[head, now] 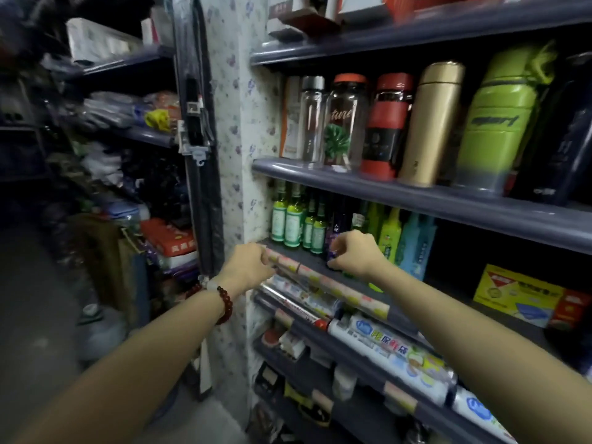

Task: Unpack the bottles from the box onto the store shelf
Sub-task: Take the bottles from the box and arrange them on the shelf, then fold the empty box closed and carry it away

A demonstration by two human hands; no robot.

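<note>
Bottles (296, 219) with green glass and pale labels stand in a tight cluster at the left end of the middle shelf (368, 285), close to the flowered wall panel (230, 193). Just at their three o'clock a dark purple bottle (334, 232) stands upright near the shelf's front edge, and the right hand (357, 253) is curled round its lower part, fingers closed on it. At the nine o'clock side of that hand, the left hand (248, 264) rests against the shelf's front lip, fingers bent in; whether it grips anything I cannot tell. A red bead bracelet (224, 304) circles the left wrist. Further toward three o'clock sit green and teal pouches (403, 241), then a yellow box (515, 293). Up at twelve o'clock, the higher shelf carries a clear jar with a leaf print (344, 123), a red flask (386, 126), a gold flask (431, 123) and a lime sport jug (496, 123). Down at six o'clock, long rolls of wrap (394, 354) lie along the lower shelf.
</note>
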